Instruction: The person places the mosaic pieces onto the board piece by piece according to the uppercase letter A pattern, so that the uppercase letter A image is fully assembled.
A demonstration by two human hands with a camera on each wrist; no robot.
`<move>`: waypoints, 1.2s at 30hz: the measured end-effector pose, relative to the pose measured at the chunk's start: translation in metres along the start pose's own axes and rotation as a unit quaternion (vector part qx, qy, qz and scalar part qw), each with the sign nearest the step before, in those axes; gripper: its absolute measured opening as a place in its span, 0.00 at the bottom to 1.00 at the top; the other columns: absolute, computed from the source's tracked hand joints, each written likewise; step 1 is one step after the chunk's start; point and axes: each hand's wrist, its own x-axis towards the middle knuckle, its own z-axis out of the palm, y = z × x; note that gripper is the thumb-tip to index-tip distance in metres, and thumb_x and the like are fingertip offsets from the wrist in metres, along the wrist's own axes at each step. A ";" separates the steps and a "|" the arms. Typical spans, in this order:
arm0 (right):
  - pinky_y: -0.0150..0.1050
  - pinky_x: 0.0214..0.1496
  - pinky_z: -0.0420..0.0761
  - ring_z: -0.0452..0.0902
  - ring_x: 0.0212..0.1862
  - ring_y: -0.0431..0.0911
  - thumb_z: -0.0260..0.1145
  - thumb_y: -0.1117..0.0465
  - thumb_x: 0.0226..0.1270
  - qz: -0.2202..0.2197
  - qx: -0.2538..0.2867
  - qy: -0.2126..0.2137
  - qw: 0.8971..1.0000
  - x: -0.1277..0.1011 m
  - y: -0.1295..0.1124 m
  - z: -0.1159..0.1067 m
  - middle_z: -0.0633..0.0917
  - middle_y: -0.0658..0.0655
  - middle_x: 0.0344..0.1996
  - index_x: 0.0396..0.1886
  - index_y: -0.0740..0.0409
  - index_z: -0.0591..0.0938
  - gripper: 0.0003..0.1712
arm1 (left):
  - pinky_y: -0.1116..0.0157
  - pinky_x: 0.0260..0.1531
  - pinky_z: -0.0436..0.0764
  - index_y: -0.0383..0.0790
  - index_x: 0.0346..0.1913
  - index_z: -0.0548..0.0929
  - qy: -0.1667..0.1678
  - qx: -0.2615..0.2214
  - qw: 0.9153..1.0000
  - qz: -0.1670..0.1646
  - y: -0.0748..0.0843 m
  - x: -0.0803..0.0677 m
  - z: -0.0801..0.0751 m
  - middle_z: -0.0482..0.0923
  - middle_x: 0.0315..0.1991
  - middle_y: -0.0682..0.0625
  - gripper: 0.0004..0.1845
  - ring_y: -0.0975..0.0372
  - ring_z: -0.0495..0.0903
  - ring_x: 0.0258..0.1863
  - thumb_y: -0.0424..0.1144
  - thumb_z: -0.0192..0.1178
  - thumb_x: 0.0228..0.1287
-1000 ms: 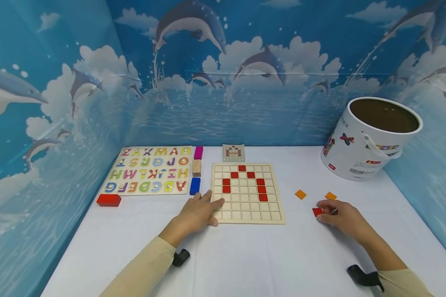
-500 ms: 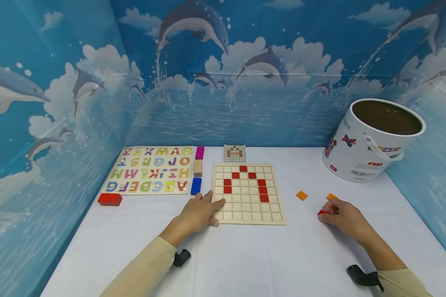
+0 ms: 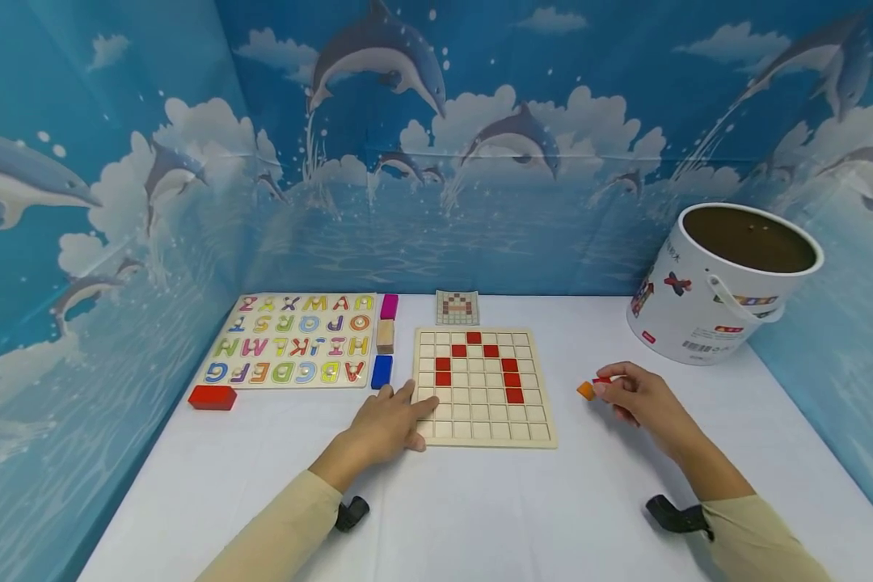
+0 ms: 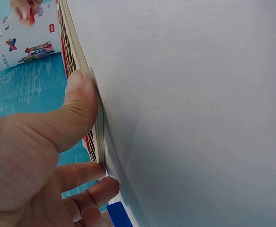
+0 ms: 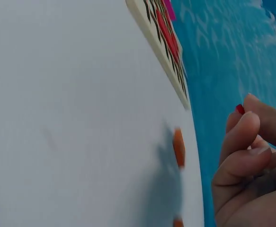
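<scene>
My left hand (image 3: 381,424) rests at the lower left corner of a wooden grid board (image 3: 480,412), its extended fingers touching the edge and a thumb (image 4: 81,97) lying on it in the left wrist view. Several red square tiles (image 3: 511,372) form an arch in the board's cells. To the right of the board, my right hand (image 3: 643,400) pinches a small red tile (image 5: 240,109) between thumb and fingers, raised off the table. One orange tile (image 3: 585,391) lies just left of that hand. A second orange tile (image 5: 178,223) shows in the right wrist view; the hand hides it in the head view.
A small pattern card (image 3: 457,308) lies behind the board. Left of it are an alphabet board (image 3: 291,339), magenta (image 3: 389,306), natural (image 3: 385,337) and blue blocks (image 3: 381,373), and a red block (image 3: 212,397). A white bucket (image 3: 698,315) stands at back right.
My right hand has lifted the red tile and moved left and away from me, from beside the farther orange tile to beside the nearer one. My left hand stays on the board.
</scene>
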 end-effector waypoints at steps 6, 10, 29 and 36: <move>0.36 0.28 0.73 0.75 0.28 0.48 0.68 0.53 0.73 -0.020 0.031 -0.053 0.998 0.024 -0.029 0.052 0.81 0.63 0.33 0.67 0.58 0.73 0.29 | 0.50 0.53 0.72 0.57 0.76 0.70 0.003 -0.006 1.000 -0.007 -0.002 0.000 0.001 0.61 0.77 0.37 0.40 0.49 0.70 0.54 0.53 0.69 0.60; 0.35 0.24 0.71 0.76 0.25 0.47 0.67 0.59 0.73 -0.042 0.061 -0.097 0.993 0.035 -0.047 0.092 0.83 0.63 0.32 0.65 0.60 0.72 0.25 | 0.51 0.52 0.72 0.55 0.76 0.70 0.005 -0.007 1.000 -0.006 -0.002 0.000 0.002 0.61 0.77 0.38 0.40 0.50 0.70 0.54 0.53 0.69 0.60; 0.37 0.27 0.69 0.71 0.24 0.44 0.73 0.61 0.65 -0.149 -0.158 -0.076 0.973 0.048 -0.088 0.182 0.78 0.50 0.23 0.46 0.53 0.82 0.12 | 0.49 0.54 0.74 0.50 0.76 0.69 0.003 0.017 1.000 -0.007 -0.002 0.001 0.001 0.61 0.78 0.40 0.43 0.48 0.70 0.58 0.56 0.69 0.59; 0.37 0.28 0.69 0.71 0.25 0.43 0.73 0.61 0.64 -0.162 -0.181 -0.066 0.968 0.049 -0.088 0.186 0.78 0.49 0.23 0.46 0.52 0.83 0.12 | 0.53 0.48 0.74 0.45 0.75 0.70 0.011 0.025 1.000 -0.002 -0.003 0.002 0.003 0.63 0.77 0.40 0.43 0.49 0.70 0.54 0.57 0.69 0.58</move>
